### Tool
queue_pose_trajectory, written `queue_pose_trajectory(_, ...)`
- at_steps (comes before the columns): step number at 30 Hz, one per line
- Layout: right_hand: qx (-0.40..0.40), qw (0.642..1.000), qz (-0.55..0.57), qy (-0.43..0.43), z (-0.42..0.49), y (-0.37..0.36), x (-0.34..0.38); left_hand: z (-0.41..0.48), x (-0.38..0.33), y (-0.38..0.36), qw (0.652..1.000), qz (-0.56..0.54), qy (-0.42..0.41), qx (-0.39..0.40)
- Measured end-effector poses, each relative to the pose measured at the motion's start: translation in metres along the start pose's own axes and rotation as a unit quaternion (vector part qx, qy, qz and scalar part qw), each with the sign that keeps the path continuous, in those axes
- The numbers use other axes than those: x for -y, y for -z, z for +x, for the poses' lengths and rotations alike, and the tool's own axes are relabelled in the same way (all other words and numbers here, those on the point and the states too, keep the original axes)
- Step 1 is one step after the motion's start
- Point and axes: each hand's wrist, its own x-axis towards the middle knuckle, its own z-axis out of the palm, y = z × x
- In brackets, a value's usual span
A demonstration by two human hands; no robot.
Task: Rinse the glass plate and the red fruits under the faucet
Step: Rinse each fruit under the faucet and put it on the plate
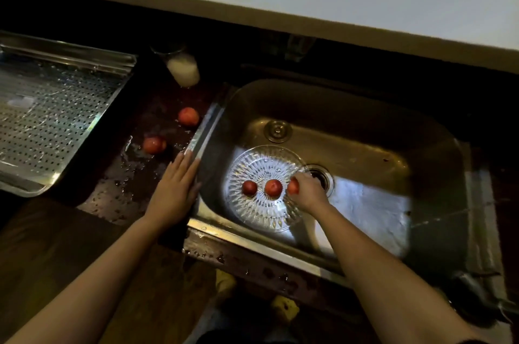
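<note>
Partly done, I judge: plate lies in the sink holding two fruits, my right hand grips a third at its right rim, left hand rests flat and empty on the sink's left edge, and two fruits wait on the wet tabletop to the left.

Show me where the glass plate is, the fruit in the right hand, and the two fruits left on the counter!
glass plate [261, 211]: head view, bare patterned near part.
fruit in right hand [292, 186]: head view, visible red side.
counter fruits [188, 116] [154, 145]: head view, each one's middle.
</note>
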Motion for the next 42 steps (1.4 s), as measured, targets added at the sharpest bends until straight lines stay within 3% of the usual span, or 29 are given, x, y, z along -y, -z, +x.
queue_pose_trajectory(8, 0.005, 0.997, 0.065, -0.048, 0.049, -0.026, 0.012, -0.001, 0.004, -0.006, 0.999, 0.036, -0.030, -0.025)
queue_pose_trajectory(18, 0.062, 0.998, 0.031, 0.006, 0.056, -0.018, 0.016, -0.001, 0.004, -0.008, 0.998, 0.040, -0.032, -0.033)
queue_pose_trajectory(31, -0.061, 0.976, 0.062, 0.202, 0.042, 0.029, 0.172, -0.002, 0.005, -0.009, 0.999, 0.032, -0.012, -0.007)
queue_pose_trajectory(42, -0.083, 0.980, 0.001, 0.180, 0.077, 0.001, 0.237, -0.002, 0.009, -0.009, 0.999, 0.035, -0.019, -0.006)
